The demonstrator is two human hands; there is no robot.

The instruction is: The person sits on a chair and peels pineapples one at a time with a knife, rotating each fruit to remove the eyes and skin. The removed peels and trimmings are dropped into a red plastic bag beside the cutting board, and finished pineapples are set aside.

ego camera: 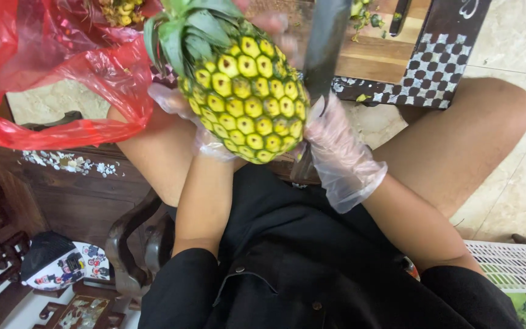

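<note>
Black shirt sleeves (pixel 287 274) filled the bottom of my view, and just above them my two gloved hands were up around the pineapple (pixel 245 97). That fruit sat in the air over my lap, crown (pixel 184 27) tipped up and to the left, yellow-green skin facing me, well in front of the dark wooden table (pixel 397 61) with its checkered corner inlay. My left hand (pixel 199 131) cupped the pineapple from underneath and behind, fingers curled against the skin in a clear plastic glove. My right hand (pixel 339 152) was wrapped shut around the handle of a long dark knife (pixel 327 42), the blade standing nearly upright just beside the fruit's right flank, touching or almost touching it; I couldn't tell which. A red plastic bag (pixel 62 79) hung open at the left edge of the table, with peelings showing inside. A white slatted basket (pixel 512 265) lay by my right knee. To cut well there, I judged the fruit needed a firm, steady cradle, the left fingers kept clear of the blade's path, and shallow strokes following the curve of the skin.
</note>
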